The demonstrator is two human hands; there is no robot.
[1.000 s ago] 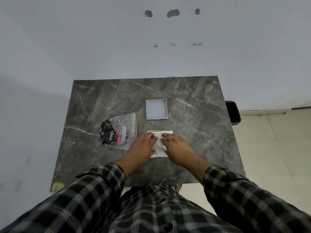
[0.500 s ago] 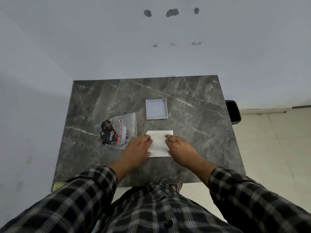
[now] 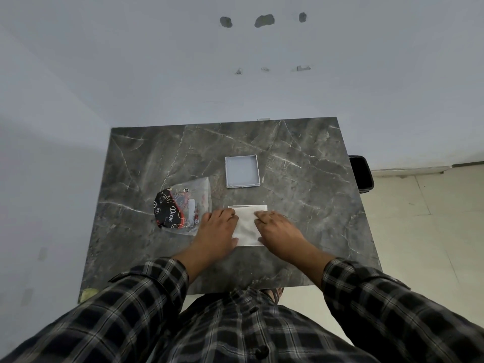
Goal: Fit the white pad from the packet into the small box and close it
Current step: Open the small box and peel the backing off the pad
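A white pad (image 3: 247, 226) lies flat on the dark marble table (image 3: 301, 205), in front of me; a white rim shows along its far edge. My left hand (image 3: 217, 229) rests on the pad's left side with its fingers bent onto it. My right hand (image 3: 277, 227) presses on the right side the same way. Beyond the pad sits a small square grey box part (image 3: 242, 172), open side up with nothing in it, apart from both hands. The clear packet (image 3: 183, 205) with black and red print lies just left of my left hand.
The table stands against a pale wall at the back and left. A black bin (image 3: 362, 174) stands on the floor off the table's right edge. A yellowish tape scrap (image 3: 87, 294) marks the table's near left corner.
Both hands have slid apart from the pad's middle toward its left and right sides, so more of the white surface shows between them. Box and packet have not moved.
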